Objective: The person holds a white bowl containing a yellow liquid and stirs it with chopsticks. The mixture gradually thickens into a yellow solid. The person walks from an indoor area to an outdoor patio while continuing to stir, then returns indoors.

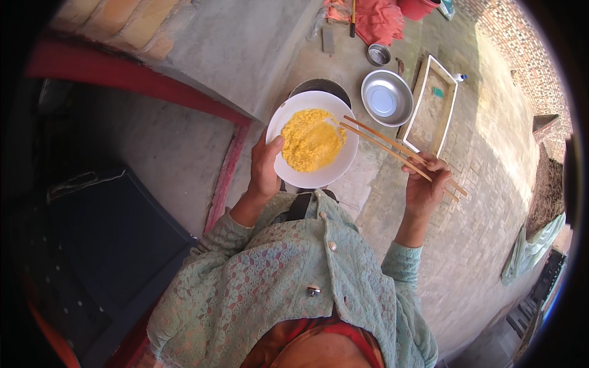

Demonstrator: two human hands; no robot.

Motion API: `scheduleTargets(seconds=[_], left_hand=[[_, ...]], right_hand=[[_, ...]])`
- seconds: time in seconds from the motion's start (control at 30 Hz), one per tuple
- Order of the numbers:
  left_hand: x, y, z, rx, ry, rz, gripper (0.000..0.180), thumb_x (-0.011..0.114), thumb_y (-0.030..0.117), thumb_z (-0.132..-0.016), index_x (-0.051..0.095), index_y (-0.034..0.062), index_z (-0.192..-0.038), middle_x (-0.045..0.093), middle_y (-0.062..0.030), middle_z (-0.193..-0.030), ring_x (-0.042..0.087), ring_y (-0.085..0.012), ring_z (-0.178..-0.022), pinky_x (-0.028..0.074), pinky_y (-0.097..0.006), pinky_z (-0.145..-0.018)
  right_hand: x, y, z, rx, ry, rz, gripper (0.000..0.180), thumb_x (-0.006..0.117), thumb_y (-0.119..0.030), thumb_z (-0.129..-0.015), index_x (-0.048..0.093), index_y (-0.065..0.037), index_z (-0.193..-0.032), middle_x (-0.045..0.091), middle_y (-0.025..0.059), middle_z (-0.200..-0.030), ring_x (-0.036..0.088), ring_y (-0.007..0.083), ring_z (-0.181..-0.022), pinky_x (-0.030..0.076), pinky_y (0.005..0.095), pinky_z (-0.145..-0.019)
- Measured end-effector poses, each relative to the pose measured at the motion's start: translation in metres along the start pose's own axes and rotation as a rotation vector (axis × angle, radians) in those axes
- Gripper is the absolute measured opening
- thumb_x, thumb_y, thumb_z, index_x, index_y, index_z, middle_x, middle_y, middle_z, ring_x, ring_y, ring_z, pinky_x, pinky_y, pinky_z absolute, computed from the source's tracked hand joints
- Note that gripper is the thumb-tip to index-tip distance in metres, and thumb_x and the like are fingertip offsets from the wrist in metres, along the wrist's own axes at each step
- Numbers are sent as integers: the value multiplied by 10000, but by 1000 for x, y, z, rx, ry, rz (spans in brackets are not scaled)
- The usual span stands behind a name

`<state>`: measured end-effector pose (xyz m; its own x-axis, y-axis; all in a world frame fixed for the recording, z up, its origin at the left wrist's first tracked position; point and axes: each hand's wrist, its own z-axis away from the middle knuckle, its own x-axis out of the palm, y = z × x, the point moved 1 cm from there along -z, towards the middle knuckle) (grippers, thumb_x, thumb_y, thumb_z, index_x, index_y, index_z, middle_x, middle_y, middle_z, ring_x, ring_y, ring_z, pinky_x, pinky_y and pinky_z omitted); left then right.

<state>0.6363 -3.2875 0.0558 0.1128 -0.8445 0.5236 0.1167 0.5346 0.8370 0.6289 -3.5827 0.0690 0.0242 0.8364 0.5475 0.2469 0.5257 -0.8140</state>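
Observation:
A white bowl (296, 175) is held up in front of me, its left rim gripped by my left hand (265, 167) with the thumb over the edge. Crumbly yellow food (313, 140) covers much of its inside; what it is exactly, I cannot tell. My right hand (424, 187) is closed around a pair of wooden chopsticks (392, 147). Their tips reach over the bowl's right rim, close to the food. Partly hidden behind the bowl is a dark round pot (325, 84).
Beyond the bowl, a metal basin (403, 98) and a small metal bowl (378, 55) stand on the paved ground. A white-edged rectangular tray (451, 116) lies to their right. Red cloth (375, 23) is at the far side. A red door frame (224, 178) runs along my left.

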Motion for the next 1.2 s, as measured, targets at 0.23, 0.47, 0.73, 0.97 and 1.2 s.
scheduleTargets(seconds=[0.23,0.47,0.73,0.97,1.2], left_hand=[[-2,1,-2,-5,-39,-11,499,429,213,-901,379,-72,-1307,510,-166,-1237,497,-210,-1144,373,-312,-975],[-3,2,-2,21,-34,-46,500,419,214,-905,373,-70,-1313,510,-166,-1237,496,-209,-1145,374,-311,-974],[-6,0,-3,-6,-31,-48,485,430,226,-903,399,-64,-1290,531,-156,-1200,513,-197,-1111,387,-301,-949],[-5,1,-3,-21,-31,-57,468,440,226,-902,417,-60,-1272,546,-146,-1169,525,-183,-1083,397,-290,-929],[-2,4,-2,-25,-26,-32,478,448,230,-901,409,-56,-1283,540,-145,-1182,523,-184,-1092,396,-291,-934]], right_hand=[[14,13,14,34,-88,259,430,455,-414,-937,540,3,-882,549,229,-1009,621,338,-884,535,450,-743],[14,11,15,4,-118,326,409,466,-395,-938,555,0,-879,556,227,-1003,619,331,-879,538,448,-744],[16,9,15,2,-119,370,407,495,-389,-927,581,5,-878,562,230,-999,615,328,-883,545,444,-737],[21,6,11,-2,-124,417,408,525,-391,-912,591,10,-872,569,234,-983,615,317,-870,554,430,-730],[21,10,11,0,-112,383,400,517,-384,-917,585,7,-863,572,234,-985,624,320,-851,556,422,-730]])
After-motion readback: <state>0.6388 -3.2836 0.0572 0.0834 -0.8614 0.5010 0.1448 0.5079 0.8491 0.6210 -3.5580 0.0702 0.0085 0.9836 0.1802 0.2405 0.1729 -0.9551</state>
